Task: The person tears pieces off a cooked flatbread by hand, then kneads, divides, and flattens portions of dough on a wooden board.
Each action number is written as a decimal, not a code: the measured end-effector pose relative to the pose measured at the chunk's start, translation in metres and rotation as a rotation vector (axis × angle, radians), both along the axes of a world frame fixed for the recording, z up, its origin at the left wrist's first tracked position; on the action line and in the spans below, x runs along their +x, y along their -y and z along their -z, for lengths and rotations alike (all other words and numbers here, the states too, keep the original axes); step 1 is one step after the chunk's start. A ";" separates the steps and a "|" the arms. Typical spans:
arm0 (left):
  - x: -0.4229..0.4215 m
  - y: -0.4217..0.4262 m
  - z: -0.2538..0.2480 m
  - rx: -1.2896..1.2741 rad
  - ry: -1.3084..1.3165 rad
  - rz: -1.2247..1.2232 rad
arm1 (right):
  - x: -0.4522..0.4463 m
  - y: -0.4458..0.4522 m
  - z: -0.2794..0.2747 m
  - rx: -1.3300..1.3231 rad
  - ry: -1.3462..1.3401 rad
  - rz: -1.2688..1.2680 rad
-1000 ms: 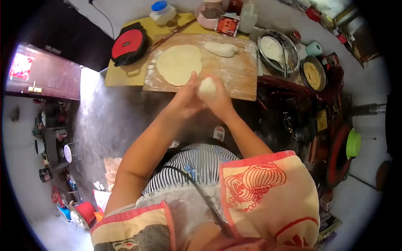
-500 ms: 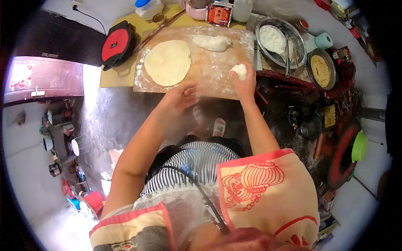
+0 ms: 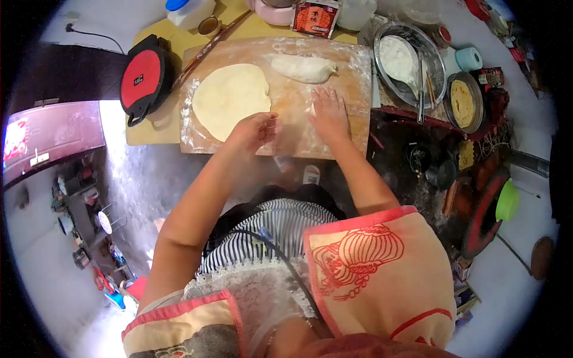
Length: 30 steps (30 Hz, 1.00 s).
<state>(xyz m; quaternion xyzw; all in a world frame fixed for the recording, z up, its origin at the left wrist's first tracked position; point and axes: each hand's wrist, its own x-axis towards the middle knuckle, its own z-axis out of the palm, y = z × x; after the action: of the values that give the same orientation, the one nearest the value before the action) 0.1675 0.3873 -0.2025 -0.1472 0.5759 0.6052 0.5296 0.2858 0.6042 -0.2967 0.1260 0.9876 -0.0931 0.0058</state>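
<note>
My right hand [image 3: 330, 116] lies palm down on the floured wooden board [image 3: 292, 101], fingers stretched out. A sliver of the small dough piece [image 3: 310, 109] shows at its thumb side; the rest is hidden under the palm. My left hand [image 3: 255, 131], loosely curled with nothing visible in it, hovers at the lower right edge of a rolled-out dough round [image 3: 230, 98]. Above my right hand, a long lump of dough [image 3: 303, 68] rests on the board.
A rolling pin [image 3: 218, 42] lies across the board's upper left edge. Left of it stands an open electric griddle [image 3: 142, 80] with a red lid. At right are a metal basin [image 3: 439, 65] holding a flour bowl [image 3: 399, 59], and a pan with a cooked flatbread [image 3: 462, 102].
My right hand has come left and turned from gripping the small dough piece to lying flat over it on the board. My left hand has moved slightly, its fingers more curled. The view has shifted.
</note>
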 end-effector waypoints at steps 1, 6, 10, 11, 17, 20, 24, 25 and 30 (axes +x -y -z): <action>-0.006 -0.004 0.001 0.020 -0.003 0.019 | -0.004 0.001 0.005 0.009 -0.019 0.006; -0.016 -0.026 0.008 0.040 0.002 0.096 | -0.011 0.001 0.005 -0.005 -0.052 0.070; -0.025 -0.032 0.017 0.040 -0.001 0.163 | -0.013 -0.020 0.005 0.022 -0.141 -0.040; -0.027 -0.033 0.017 0.022 -0.004 0.170 | -0.010 -0.029 0.005 -0.134 -0.081 0.209; -0.027 -0.037 0.051 0.023 0.053 0.226 | 0.006 -0.063 0.036 -0.699 0.063 0.696; -0.023 -0.044 0.048 0.008 0.056 0.339 | -0.008 -0.048 0.018 -0.806 0.209 0.682; -0.027 -0.047 0.059 0.032 0.075 0.333 | -0.014 -0.032 -0.017 -0.775 0.193 0.553; -0.030 -0.046 0.055 0.025 0.043 0.340 | -0.014 -0.022 -0.041 -0.708 0.154 0.525; -0.039 -0.040 0.054 0.004 -0.018 0.240 | 0.009 -0.009 -0.062 -0.182 -0.002 0.167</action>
<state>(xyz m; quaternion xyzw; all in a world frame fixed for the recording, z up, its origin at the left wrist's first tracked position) 0.1286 0.4272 -0.2563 -0.0707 0.5928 0.5400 0.5933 0.2947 0.6134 -0.2347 0.2068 0.9611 -0.1826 0.0086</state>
